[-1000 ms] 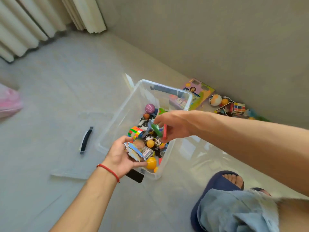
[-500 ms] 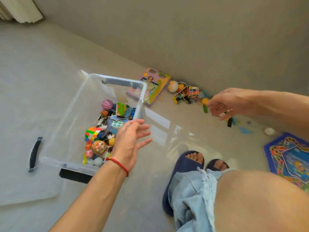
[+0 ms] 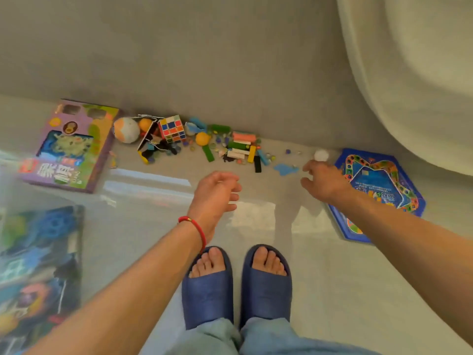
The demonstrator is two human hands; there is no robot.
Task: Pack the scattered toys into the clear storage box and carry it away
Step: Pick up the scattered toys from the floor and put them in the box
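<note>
Bare fingers of the right hand [image 3: 323,181] reach loosely curled, grasping nothing, just below a small white ball [image 3: 321,155] right of centre. The left hand [image 3: 216,192], red cord [image 3: 195,225] at its wrist, hangs relaxed and empty mid-frame. Scattered toys [image 3: 238,147] line the wall's foot above both hands. The clear storage box [image 3: 30,252] blurs at the lower left edge.
</note>
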